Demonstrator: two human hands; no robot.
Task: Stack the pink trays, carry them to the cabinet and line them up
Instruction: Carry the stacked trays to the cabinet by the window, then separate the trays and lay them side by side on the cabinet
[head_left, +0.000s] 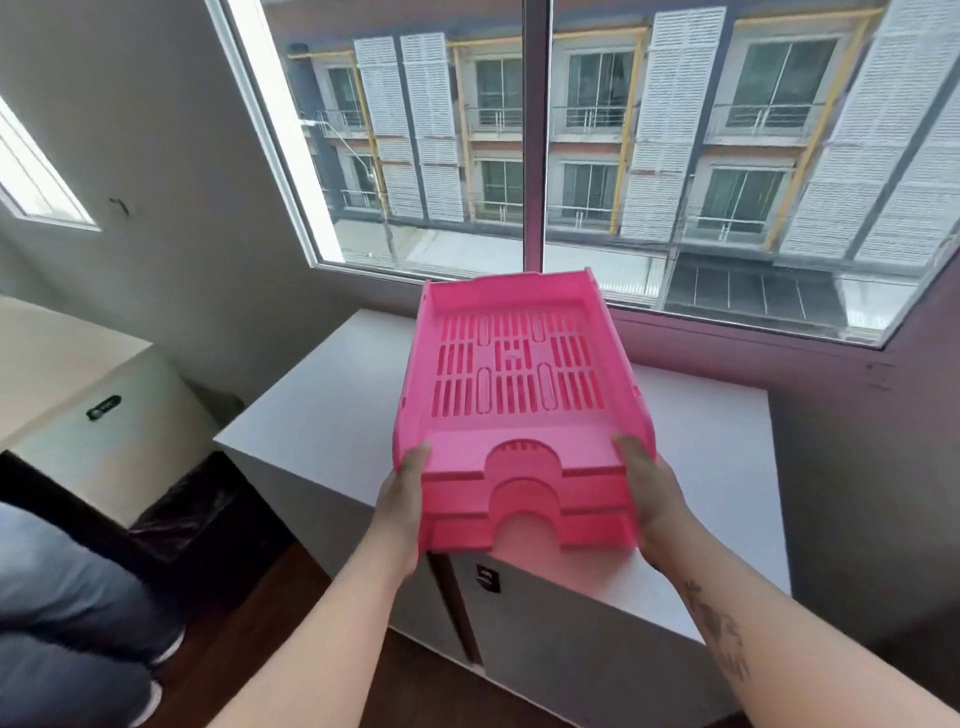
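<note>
You held a stack of bright pink slotted plastic trays (519, 374) in both bare hands, above the flat top of a low white cabinet (322, 395) under the window. Three front lips showed one under another at the near end, each with an arched cut-out in the middle, so at least three trays were nested. The stack was tilted: far end raised toward the glass, near end lower and close to you. Whether the underside touched the cabinet top, I could not tell; the near end overhung the cabinet's front edge.

Your left hand (402, 499) gripped the near left corner, thumb lying on top of the uppermost tray's front lip, fingers wrapped under and hidden. Your right hand (654, 488) gripped the near right corner the same way, thumb on top, fingers out of sight beneath. Both hands closed on the stack. A dark tattoo marked your right forearm.

The cabinet stood against a grey-mauve wall below a large window with a grey frame (535, 135); a building with white louvred shutters showed through it. A small black label (487, 578) sat on the cabinet's front near the top. To the left stood a second pale beige cabinet (57, 364) with a black handle, and a dark bin bag (192, 509) lay between the two. Blue-grey trousers of another person (62, 597) appeared at the lower left, on dark wooden floor.
</note>
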